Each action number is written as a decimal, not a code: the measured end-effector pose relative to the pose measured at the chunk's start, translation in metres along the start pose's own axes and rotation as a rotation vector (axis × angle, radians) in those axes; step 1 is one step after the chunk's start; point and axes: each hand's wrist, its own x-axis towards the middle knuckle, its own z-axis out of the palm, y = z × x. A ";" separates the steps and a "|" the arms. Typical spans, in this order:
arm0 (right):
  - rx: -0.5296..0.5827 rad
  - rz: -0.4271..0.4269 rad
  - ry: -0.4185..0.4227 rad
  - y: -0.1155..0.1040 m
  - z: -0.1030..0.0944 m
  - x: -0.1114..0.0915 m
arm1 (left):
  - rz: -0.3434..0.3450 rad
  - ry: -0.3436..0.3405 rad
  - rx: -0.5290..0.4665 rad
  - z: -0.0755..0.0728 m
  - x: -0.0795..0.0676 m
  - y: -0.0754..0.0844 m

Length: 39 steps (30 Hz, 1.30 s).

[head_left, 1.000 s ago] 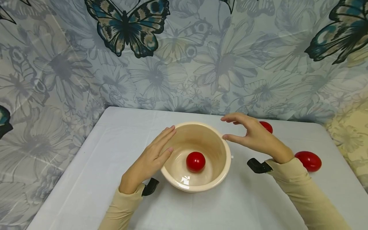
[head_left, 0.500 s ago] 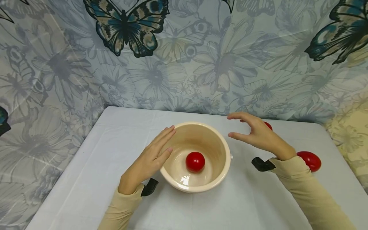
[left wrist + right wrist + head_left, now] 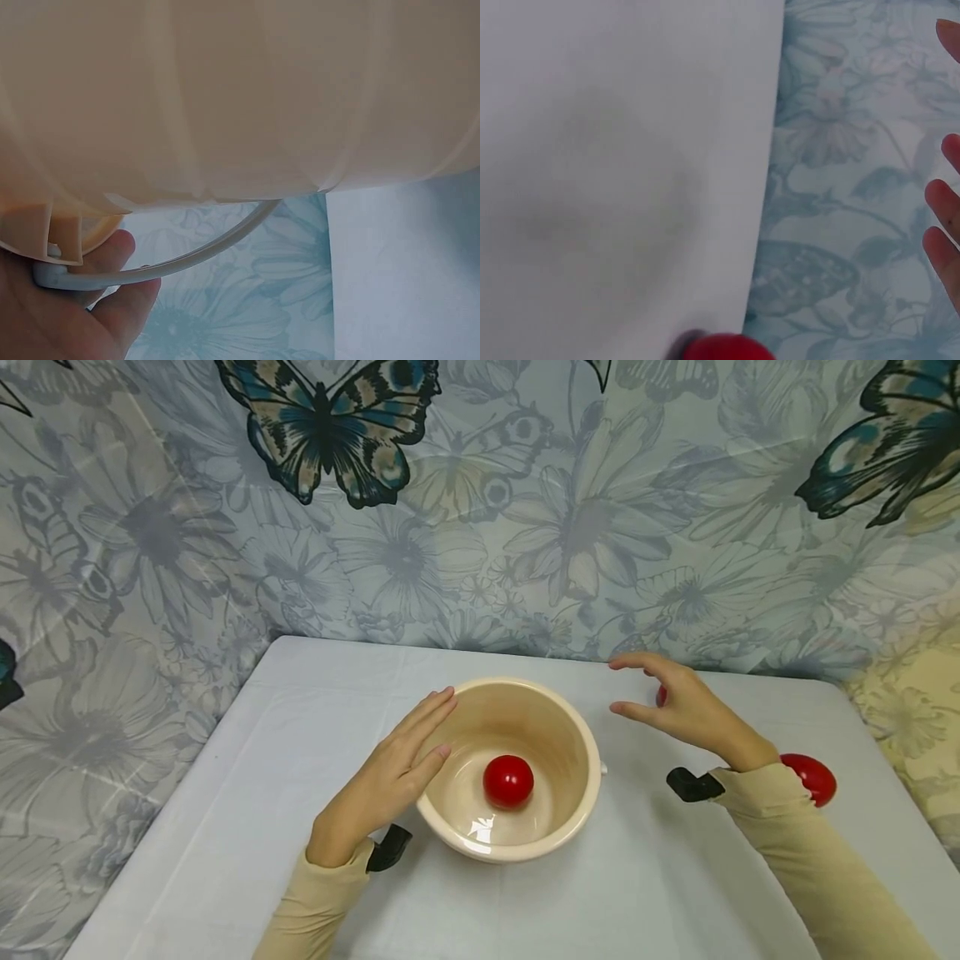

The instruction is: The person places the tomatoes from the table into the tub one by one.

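A cream plastic bucket stands on the white-covered table with a glossy red ball on its bottom. My left hand lies along the bucket's left rim, fingers extended. In the left wrist view, its fingers are beside the bucket's grey handle. To the right of the bucket, my right hand hovers with thumb and fingers spread apart, holding nothing. A second red ball shows partly behind that hand. Its fingertips appear at the right edge of the right wrist view.
A red oval object lies on the table at the right, partly hidden by my right sleeve. One red object shows at the bottom of the right wrist view. Behind the table hangs cloth with butterflies and flowers.
My right hand has drawn away from the bucket's rim to the right, covering more of the red ball behind it. My left hand and the bucket stay nearly in place.
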 end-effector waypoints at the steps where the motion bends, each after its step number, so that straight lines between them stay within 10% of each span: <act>1: -0.005 0.006 0.000 0.002 0.000 0.000 | 0.000 0.001 0.001 0.000 0.000 0.000; 39: 0.000 0.378 -0.145 0.092 -0.005 -0.015 | 0.013 0.011 0.012 0.001 0.001 -0.004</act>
